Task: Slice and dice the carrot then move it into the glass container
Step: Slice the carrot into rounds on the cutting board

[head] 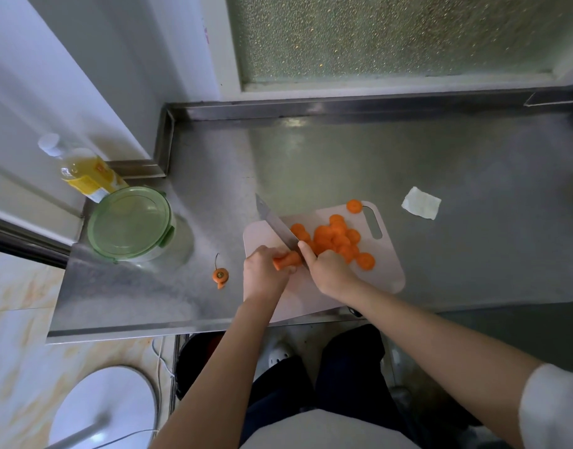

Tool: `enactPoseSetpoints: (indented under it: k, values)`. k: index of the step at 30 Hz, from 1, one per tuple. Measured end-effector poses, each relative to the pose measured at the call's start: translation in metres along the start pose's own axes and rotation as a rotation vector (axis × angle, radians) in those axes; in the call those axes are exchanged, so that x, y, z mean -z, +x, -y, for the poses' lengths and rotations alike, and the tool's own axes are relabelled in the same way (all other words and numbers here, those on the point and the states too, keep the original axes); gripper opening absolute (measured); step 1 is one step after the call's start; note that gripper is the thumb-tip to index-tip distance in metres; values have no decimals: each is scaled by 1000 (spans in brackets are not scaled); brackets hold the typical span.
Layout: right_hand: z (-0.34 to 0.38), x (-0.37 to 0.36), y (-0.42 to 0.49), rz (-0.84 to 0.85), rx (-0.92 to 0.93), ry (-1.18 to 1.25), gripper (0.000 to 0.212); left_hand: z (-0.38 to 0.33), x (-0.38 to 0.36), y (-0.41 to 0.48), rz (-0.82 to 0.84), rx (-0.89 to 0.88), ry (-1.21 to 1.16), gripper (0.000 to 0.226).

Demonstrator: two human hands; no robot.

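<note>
On the cutting board (388, 270) my left hand (265, 275) holds the carrot stub (286, 260), my right hand (327, 270) grips the knife (275, 222) pressed against it, round slices (337, 238) lie piled in the board's middle, and the lidded glass container (133, 222) sits on the bench (311, 157) left of the board.

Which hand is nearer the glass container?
Left. The left hand holds the carrot stub on the board's left side, to the right of the container. The right hand, gripping the knife, is farther right.
</note>
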State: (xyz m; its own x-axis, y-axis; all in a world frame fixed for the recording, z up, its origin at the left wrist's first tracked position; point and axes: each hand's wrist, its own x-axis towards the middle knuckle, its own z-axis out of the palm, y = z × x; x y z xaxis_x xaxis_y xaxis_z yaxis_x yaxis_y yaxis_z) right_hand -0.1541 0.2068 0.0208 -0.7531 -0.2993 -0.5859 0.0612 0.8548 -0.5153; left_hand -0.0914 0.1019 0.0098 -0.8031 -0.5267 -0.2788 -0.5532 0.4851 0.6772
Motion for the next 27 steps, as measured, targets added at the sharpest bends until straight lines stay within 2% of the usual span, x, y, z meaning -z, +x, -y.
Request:
enactPoseSetpoints:
  k: [3,7,11,17,21,23,27]
  values:
    - [-8,2,-4,-83,97,-7,54,-1,2,0,0,-3,6,27]
    - [-36,-2,-17,31,23,-32,60,0,2,2,-9,10,1,30]
    - [-55,-5,-26,15,-19,-19,67,1,1,3,-9,18,-1,30]
    - [-48,6,-25,0,-7,54,65,0,1,1,-13,21,-18,30]
    - [-43,6,-20,-84,60,143,49,4,-1,2,-9,-3,1,32]
    - [-38,8,-21,-97,53,166,48,5,-2,2,-7,-8,14,32]
    - [-30,12,-25,-108,67,155,62,7,-4,2,-5,-13,32,32]
